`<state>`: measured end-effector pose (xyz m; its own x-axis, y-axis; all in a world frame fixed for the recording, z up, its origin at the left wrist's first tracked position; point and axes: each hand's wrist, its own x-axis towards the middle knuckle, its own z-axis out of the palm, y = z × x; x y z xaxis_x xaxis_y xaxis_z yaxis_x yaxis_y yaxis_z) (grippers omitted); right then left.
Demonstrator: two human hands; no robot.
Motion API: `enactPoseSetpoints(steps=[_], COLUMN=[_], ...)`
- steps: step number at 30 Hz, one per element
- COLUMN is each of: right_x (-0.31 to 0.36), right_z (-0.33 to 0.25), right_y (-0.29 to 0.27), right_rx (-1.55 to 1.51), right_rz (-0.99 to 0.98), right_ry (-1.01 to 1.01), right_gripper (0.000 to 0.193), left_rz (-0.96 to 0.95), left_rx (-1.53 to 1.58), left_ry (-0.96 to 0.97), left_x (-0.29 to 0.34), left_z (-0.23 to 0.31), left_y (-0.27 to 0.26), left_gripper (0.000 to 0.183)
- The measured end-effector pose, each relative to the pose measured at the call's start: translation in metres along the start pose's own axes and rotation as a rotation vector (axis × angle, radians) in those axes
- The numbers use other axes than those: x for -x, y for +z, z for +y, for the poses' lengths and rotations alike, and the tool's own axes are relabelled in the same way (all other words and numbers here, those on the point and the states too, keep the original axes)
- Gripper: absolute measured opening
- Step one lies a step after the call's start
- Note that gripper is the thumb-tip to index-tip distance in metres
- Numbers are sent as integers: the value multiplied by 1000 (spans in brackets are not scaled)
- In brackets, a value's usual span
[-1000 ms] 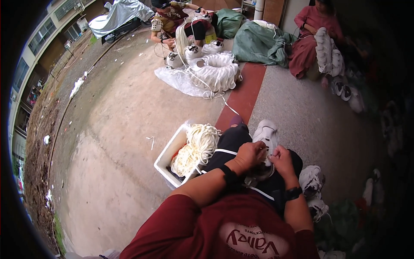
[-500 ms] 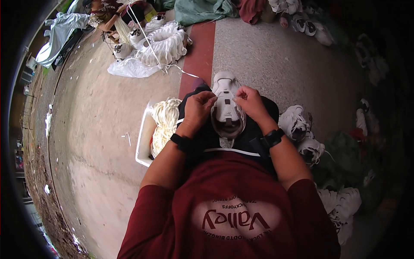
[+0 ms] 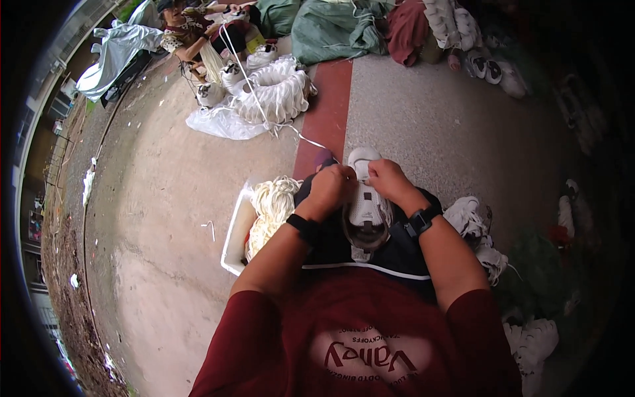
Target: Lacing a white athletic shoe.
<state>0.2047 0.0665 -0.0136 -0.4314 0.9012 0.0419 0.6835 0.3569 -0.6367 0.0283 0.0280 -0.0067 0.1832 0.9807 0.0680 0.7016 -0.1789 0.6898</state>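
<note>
2 bare hands work above a white shoe (image 3: 368, 206), which lies on the dark trousers (image 3: 327, 248) of the lap, its toe pointing away from us and its collar toward us. We see the left hand (image 3: 333, 187) curled inward at the left of the shoe's upper, with its back toward us; its fingertips are mostly hidden, so we can't make out whether it grips a lace. The right hand (image 3: 389, 180) is narrow, thumb and forefinger drawn close together over the front of the shoe; anything pinched there is too small for us to discern. Between them the hands cover part of the shoe's front.

At the left, the left forearm overlaps a white box (image 3: 230, 262), so we see only part of its rim and the cream laces (image 3: 272, 206) heaped inside. On the right, beside the leg, white shoes (image 3: 467, 216) sit bunched, and we can't count them. Farther right, dark shading swallows most shapes.

Ahead, a ring of white shoe parts (image 3: 272, 94) rests partly on clear plastic (image 3: 221, 126). Beyond it, we see a co-worker (image 3: 180, 40) near the top edge, and a green sack (image 3: 334, 32) cut off by it.
</note>
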Motion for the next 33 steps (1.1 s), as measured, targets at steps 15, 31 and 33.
enactPoseSetpoints(steps=[15,31,33], right_x=[-17,-13,-13], right_z=[19,20,18], right_y=[1,1,-1], right_rx=[-325,-479,-502], right_rz=[-306,-275,-282], right_ry=[198,249,252], right_gripper=[24,23,23], left_rz=[-69,-41,-59], left_rx=[210,39,58], left_ry=[45,8,-6], left_x=[-12,-10,-10], left_z=[-19,-14,-14], left_y=[4,7,7], left_gripper=[9,13,12])
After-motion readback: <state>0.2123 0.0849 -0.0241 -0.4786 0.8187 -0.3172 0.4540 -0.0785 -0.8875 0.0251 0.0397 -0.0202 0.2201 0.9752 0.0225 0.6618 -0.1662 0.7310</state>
